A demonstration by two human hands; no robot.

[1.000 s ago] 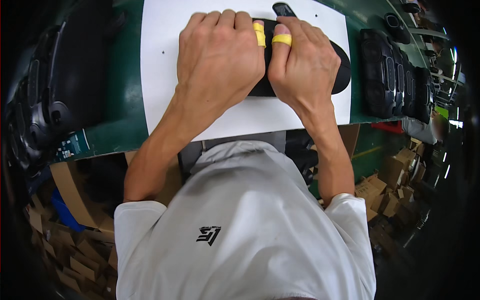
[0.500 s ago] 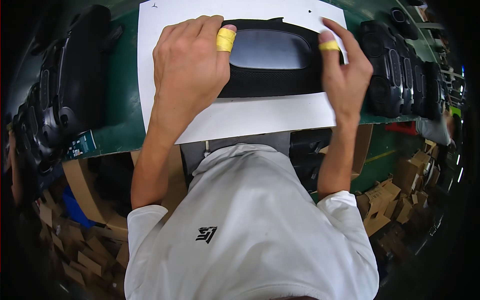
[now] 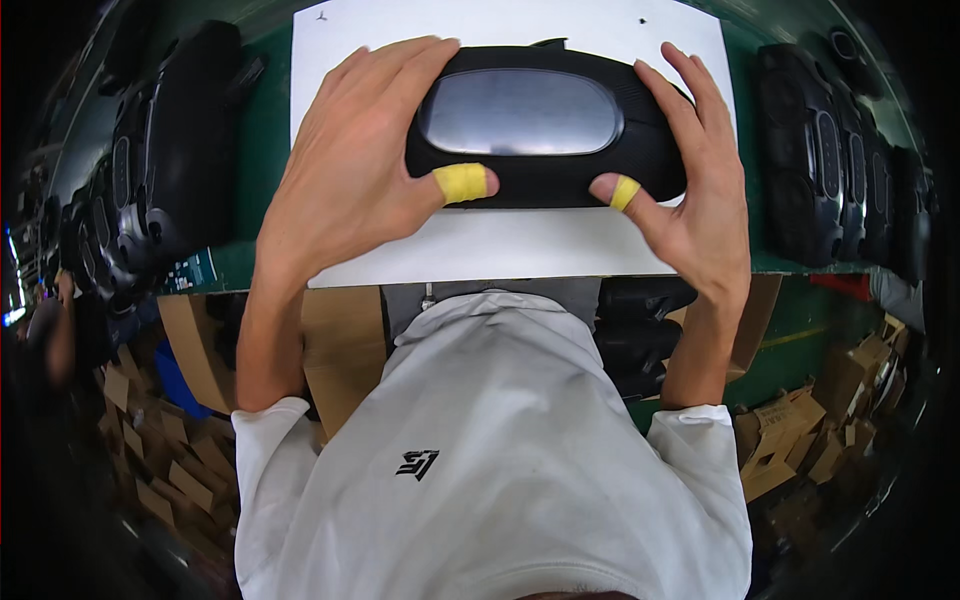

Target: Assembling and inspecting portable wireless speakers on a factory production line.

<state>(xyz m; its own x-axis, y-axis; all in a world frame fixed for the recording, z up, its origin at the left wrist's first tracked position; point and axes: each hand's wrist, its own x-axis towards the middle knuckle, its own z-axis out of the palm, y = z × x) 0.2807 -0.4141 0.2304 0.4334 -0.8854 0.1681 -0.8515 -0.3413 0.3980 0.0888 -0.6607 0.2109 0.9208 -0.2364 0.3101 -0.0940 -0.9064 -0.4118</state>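
A black portable speaker [image 3: 540, 180] with a glossy grey oval panel [image 3: 520, 112] lies on a white sheet between my hands. My left hand [image 3: 365, 165] grips its left end, with the fingers over the far side and the yellow-taped thumb pressed along the near edge. At the right end, my right hand [image 3: 700, 190] curls around the speaker. Its thumb, banded with yellow tape, rests at the near edge, while some fingers stretch past the far right side. The speaker's underside is hidden.
The white sheet [image 3: 480, 245] covers part of a green table [image 3: 262, 150]. Similar black speakers [image 3: 190, 140] stand in a row at the left, and more [image 3: 810, 150] at the right. Below lie an open cardboard box [image 3: 345, 340] and cardboard scraps [image 3: 785, 435].
Both thumbs have gone from the speaker's upper face to its near edge. My hands have spread around the ends, and the oval panel is now fully uncovered. The whole view has shifted slightly.
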